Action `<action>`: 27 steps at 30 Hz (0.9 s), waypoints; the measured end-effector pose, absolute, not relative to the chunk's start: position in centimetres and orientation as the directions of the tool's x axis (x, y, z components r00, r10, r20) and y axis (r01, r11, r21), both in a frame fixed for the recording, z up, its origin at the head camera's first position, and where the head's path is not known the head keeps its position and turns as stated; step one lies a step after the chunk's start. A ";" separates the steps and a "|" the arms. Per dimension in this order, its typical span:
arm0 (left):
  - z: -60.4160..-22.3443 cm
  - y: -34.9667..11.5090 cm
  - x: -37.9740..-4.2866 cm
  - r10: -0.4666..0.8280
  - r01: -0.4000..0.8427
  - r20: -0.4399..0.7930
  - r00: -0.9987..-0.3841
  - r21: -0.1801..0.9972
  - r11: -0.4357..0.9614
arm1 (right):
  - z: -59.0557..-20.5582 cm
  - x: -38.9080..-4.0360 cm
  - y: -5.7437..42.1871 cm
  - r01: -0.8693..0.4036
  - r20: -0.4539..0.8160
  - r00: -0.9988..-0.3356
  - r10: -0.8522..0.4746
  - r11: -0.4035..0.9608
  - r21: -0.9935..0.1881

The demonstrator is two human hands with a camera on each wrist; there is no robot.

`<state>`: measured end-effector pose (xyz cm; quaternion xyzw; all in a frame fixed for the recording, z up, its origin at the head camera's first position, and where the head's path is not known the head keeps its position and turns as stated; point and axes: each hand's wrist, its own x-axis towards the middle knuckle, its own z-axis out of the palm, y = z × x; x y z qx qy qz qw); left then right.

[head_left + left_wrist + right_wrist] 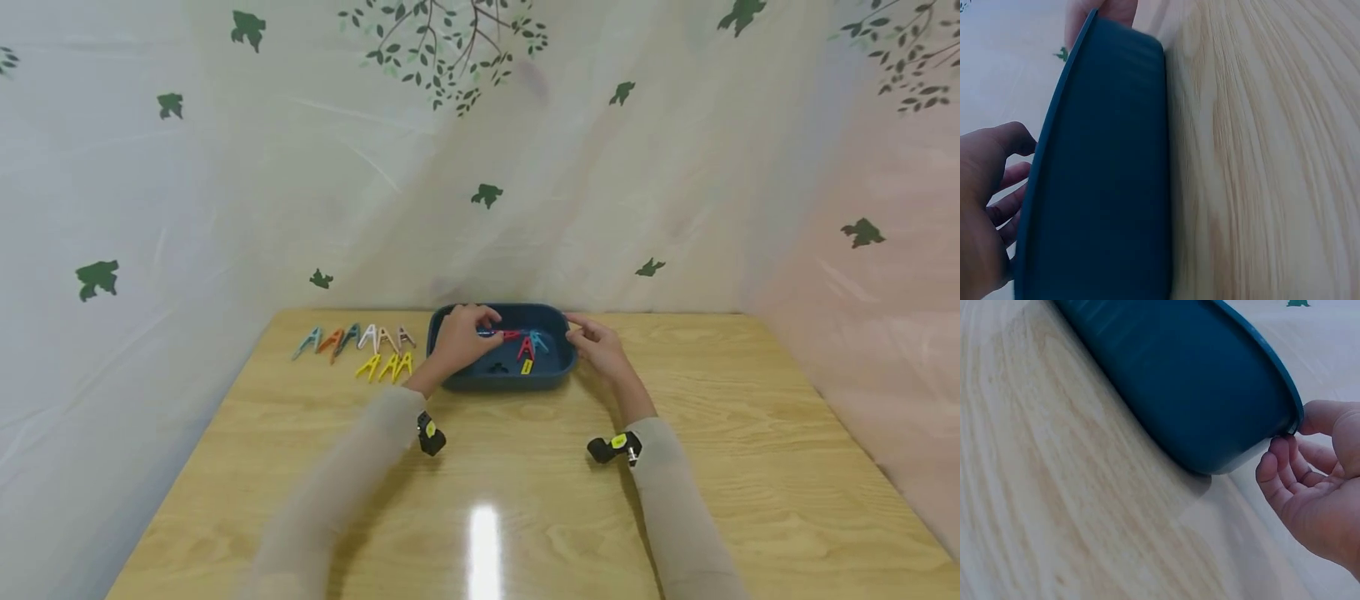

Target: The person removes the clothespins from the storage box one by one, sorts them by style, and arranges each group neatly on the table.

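A dark blue plastic basin (498, 382) stands near the back edge of the table. My left hand (462, 335) reaches over its left side, thumb and fingers apart above the clothespins inside. In the left wrist view, the basin's wall (1104, 162) partly hides that hand's (985, 194) fingertips. Inside lie red clothespins (526, 348) and a light blue clothespin (538, 341); a blue piece shows beside the left thumb. At the basin's right end, my right hand (600, 346) pinches the rim, thumb on one side and curled fingers (1282, 462) under the edge.
Left of the basin, clothespins lie in two rows: light blue (308, 341), orange (331, 341), white (367, 337) and others behind, yellow ones (390, 367) in front. The wooden table (540, 492) meets a leaf-patterned cloth (570, 208) at the back.
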<state>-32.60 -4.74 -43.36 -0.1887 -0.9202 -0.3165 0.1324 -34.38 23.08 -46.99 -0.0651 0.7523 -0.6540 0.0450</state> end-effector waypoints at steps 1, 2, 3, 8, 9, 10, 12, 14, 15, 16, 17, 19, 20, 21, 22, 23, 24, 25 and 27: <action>-43.5 -4.2 -32.6 0.268 0.434 0.360 -0.894 0.543 0.719 | -47.0 -34.3 23.1 -0.032 0.011 -0.987 -0.158 0.134 -0.991; -43.7 -3.7 -32.7 0.272 0.438 0.359 -0.893 0.552 0.710 | -46.9 -34.3 23.0 -0.029 0.007 -0.986 -0.164 0.133 -0.991; -43.8 -3.2 -32.7 0.275 0.440 0.357 -0.893 0.562 0.700 | -46.9 -34.2 23.0 -0.025 0.003 -0.986 -0.167 0.128 -0.991; -44.7 -1.8 -33.0 0.280 0.414 0.309 -0.909 0.594 0.690 | -46.7 -34.0 23.0 -0.011 -0.008 -0.983 -0.185 0.103 -0.995; -44.8 -1.7 -33.1 0.279 0.404 0.295 -0.914 0.597 0.693 | -46.6 -34.0 22.9 -0.007 -0.012 -0.983 -0.185 0.100 -0.995; -45.0 -1.6 -33.1 0.276 0.394 0.283 -0.919 0.601 0.696 | -46.6 -33.9 22.9 -0.004 -0.015 -0.982 -0.186 0.102 -0.995; -45.2 -1.5 -33.1 0.273 0.379 0.265 -0.925 0.602 0.703 | -46.5 -33.8 22.9 -0.006 -0.017 -0.981 -0.196 0.116 -0.993; -45.4 -1.4 -33.1 0.271 0.367 0.247 -0.930 0.593 0.717 | -46.5 -33.6 22.8 -0.002 -0.020 -0.981 -0.192 0.115 -0.993; -45.5 -1.4 -33.2 0.274 0.364 0.240 -0.931 0.587 0.723 | -46.5 -33.6 22.8 -0.002 -0.020 -0.981 -0.191 0.115 -0.993; -45.6 -1.3 -33.2 0.278 0.363 0.233 -0.932 0.576 0.733 | -46.5 -33.6 22.8 -0.003 -0.019 -0.981 -0.192 0.115 -0.993; -45.6 -1.2 -33.2 0.285 0.363 0.226 -0.932 0.560 0.745 | -46.5 -33.6 22.9 -0.006 -0.017 -0.981 -0.193 0.114 -0.993; -45.6 -1.1 -33.3 0.301 0.369 0.214 -0.929 0.527 0.765 | -46.4 -33.6 22.9 -0.004 -0.015 -0.983 -0.185 0.105 -0.994; -45.6 -1.0 -33.3 0.309 0.374 0.210 -0.927 0.513 0.773 | -46.4 -33.6 22.9 -0.007 -0.013 -0.982 -0.186 0.108 -0.994; -45.5 -0.9 -33.3 0.316 0.378 0.208 -0.926 0.502 0.778 | -46.4 -33.7 23.0 -0.008 -0.012 -0.983 -0.184 0.107 -0.994; -45.5 -0.9 -33.4 0.320 0.381 0.207 -0.925 0.490 0.784 | -46.4 -33.7 23.0 -0.010 -0.010 -0.983 -0.185 0.106 -0.994; -45.5 -0.8 -33.4 0.321 0.382 0.208 -0.924 0.480 0.790 | -46.4 -33.7 23.0 -0.011 -0.009 -0.983 -0.181 0.106 -0.994; -45.5 -0.8 -33.5 0.321 0.382 0.208 -0.924 0.470 0.795 | -46.4 -33.8 23.0 -0.013 -0.006 -0.983 -0.182 0.105 -0.994; -45.6 -0.8 -33.6 0.321 0.381 0.206 -0.924 0.465 0.799 | -46.4 -33.8 23.0 -0.015 -0.004 -0.984 -0.180 0.103 -0.995; -45.6 -0.7 -33.9 0.321 0.379 0.204 -0.925 0.447 0.810 | -46.4 -33.9 23.1 -0.017 -0.002 -0.984 -0.179 0.102 -0.995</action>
